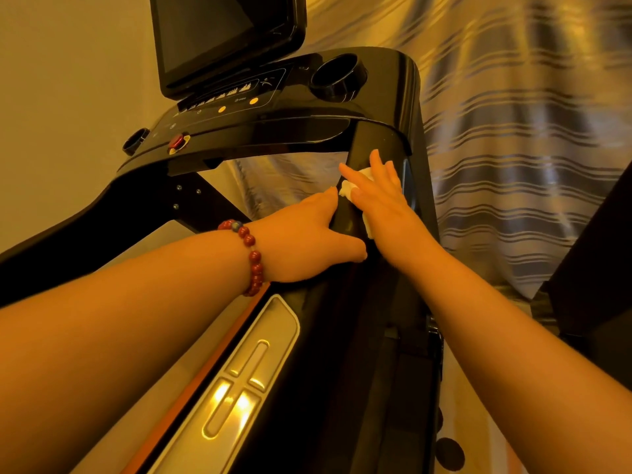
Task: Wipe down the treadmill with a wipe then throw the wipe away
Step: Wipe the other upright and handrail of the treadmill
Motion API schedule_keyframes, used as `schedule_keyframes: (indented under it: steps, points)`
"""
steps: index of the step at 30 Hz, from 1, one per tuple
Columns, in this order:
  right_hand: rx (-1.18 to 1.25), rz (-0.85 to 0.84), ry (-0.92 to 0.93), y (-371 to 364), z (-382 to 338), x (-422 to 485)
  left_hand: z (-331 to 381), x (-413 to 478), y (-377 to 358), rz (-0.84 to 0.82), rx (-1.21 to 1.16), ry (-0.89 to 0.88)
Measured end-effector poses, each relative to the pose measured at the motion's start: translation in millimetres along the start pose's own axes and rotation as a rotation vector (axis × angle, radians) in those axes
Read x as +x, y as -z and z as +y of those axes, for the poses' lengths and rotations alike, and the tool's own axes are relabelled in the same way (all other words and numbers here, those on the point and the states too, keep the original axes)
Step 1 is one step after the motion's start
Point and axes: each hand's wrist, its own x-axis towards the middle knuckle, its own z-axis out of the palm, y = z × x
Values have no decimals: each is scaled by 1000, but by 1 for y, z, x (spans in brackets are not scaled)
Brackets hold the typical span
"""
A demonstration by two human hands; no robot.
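The left hand point(307, 241), a red bead bracelet point(251, 256) at its wrist, grips the handrail point(349, 227) of the glossy black treadmill point(386, 97). Just right of it, the right hand point(383, 200) lies flat, fingers straight, pressing a crumpled white wipe point(349, 190) onto that rail.

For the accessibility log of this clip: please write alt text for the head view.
A person's right hand presses a crumpled white wipe flat against the glossy black treadmill handrail, while the left hand, wearing a red bead bracelet, grips the same rail just below. The dark console screen stands behind.
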Motion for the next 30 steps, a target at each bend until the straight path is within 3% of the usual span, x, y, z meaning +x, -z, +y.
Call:
schedule_keyframes:
  steps: [6, 8, 14, 21, 30]
  points:
    - [-170, 2, 89, -1, 31, 44, 1, 17, 3, -18, -17, 15]
    - [-187, 0, 41, 2, 28, 43, 3, 25, 5, -17, -10, 37]
    - [42, 4, 79, 2, 22, 12, 10, 45, 5, 19, -29, 28]
    - [-220, -40, -6, 18, 37, 64, 5, 48, 5, 16, -25, 86]
    - [-204, -31, 3, 4, 32, 45, 3, 54, 6, 22, -21, 47]
